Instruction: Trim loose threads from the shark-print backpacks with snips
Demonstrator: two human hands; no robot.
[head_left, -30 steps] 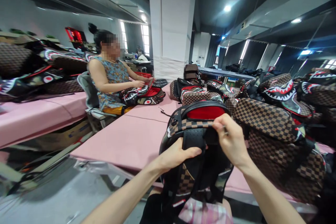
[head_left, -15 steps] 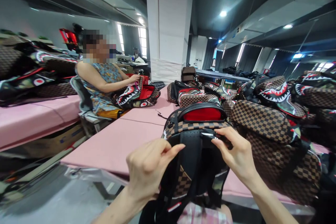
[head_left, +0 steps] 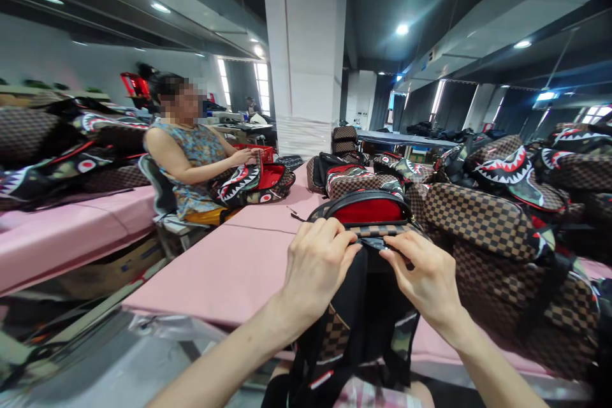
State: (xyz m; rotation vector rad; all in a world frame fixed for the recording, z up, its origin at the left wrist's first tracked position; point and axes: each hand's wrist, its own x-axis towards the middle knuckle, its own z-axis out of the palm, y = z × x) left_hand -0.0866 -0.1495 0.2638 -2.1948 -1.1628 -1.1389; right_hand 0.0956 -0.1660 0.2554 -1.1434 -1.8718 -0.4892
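Standing beyond the backpack (head_left: pixel 368 299) and pink table (head_left: pixel 229 261) is a white pillar (head_left: pixel 306 44).

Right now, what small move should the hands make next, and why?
Probably ease the right hand slightly outward, with the left hand steady: both seem to pinch the dark strip on the backpack, and it looks creased between their fingertips.

The lower-centre backpack (head_left: pixel 352 296) looks smooth and leather-like, the table cover (head_left: pixel 224 268) left of it smooth and matt, the film (head_left: pixel 305 132) around the upper-centre pillar (head_left: pixel 308 32) glossy plastic.
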